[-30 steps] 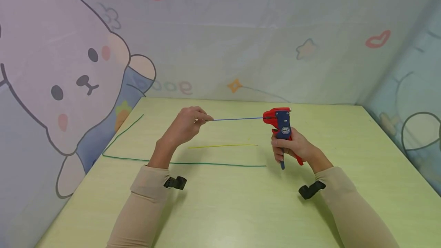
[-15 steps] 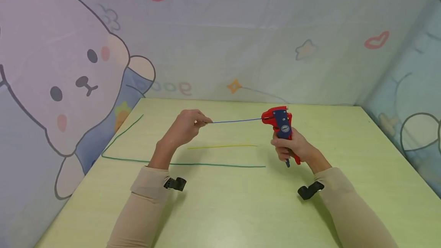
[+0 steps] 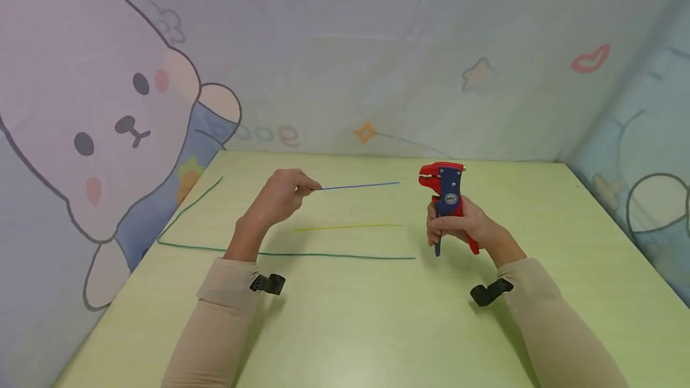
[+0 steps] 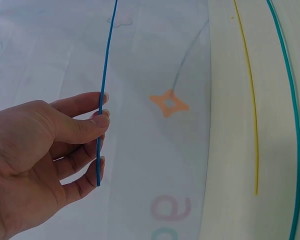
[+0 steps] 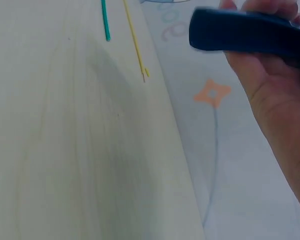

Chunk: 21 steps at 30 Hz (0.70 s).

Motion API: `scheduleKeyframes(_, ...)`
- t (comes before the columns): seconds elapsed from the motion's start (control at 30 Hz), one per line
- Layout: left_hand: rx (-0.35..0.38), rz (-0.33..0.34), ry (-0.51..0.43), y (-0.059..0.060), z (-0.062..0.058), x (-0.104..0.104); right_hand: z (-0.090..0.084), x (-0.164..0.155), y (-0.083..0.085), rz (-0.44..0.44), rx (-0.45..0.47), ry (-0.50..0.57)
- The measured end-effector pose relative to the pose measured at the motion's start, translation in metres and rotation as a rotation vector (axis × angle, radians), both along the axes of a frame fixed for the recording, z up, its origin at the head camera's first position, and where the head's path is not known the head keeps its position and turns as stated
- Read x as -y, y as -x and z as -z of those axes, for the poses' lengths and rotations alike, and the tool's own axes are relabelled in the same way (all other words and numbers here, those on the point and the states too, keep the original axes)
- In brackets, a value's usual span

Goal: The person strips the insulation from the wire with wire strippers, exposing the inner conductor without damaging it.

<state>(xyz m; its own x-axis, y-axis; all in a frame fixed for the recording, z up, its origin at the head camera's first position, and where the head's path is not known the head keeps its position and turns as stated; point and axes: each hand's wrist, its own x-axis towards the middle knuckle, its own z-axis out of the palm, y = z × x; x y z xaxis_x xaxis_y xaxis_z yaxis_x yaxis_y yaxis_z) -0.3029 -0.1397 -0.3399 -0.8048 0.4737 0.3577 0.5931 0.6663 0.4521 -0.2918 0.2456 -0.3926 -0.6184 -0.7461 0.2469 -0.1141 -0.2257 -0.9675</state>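
Between thumb and fingers, my left hand (image 3: pixel 280 195) pinches a blue wire (image 3: pixel 360 185) near its left end, above the table. The wire's free end points right and shows a thin, pale bare tip. My right hand (image 3: pixel 468 223) grips the handles of a red and blue wire stripper (image 3: pixel 449 184), its jaws parted and facing the wire tip across a small gap. In the left wrist view, the thumb (image 4: pixel 85 129) presses the blue wire (image 4: pixel 104 75) against the fingers. Only a dark handle (image 5: pixel 250 31) of the stripper shows in the right wrist view.
A yellow wire (image 3: pixel 347 227) lies on the table (image 3: pixel 345 328), with a bare copper end and a small yellow scrap (image 5: pixel 147 72) beside it. Nearer the person lies a long, bent green wire (image 3: pixel 334 255). A printed cloth (image 3: pixel 345 64) hangs behind the table.
The blue wire's end was inside the stripper's jaws and is now out, with a bare tip. My left hand has moved slightly left; the stripper has shifted right and its jaws have parted.
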Motion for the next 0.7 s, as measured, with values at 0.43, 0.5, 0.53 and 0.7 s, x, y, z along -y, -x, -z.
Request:
scheduleKeyframes(0.43,0.138,-0.036,0.034,0.000,0.003,-0.003,0.001,-0.003,0.002,0.014,0.013,-0.054)
scheduleKeyframes(0.5,0.175,-0.034,0.055,0.000,0.005,-0.004,0.002,-0.003,0.003,0.018,0.015,-0.052)
scheduleKeyframes(0.53,0.190,-0.034,0.072,0.001,0.007,-0.005,0.002,-0.003,0.003,0.025,0.020,-0.051)
scheduleKeyframes(0.7,0.240,-0.014,0.164,0.002,0.016,-0.006,0.005,-0.002,0.005,0.094,0.065,-0.043)
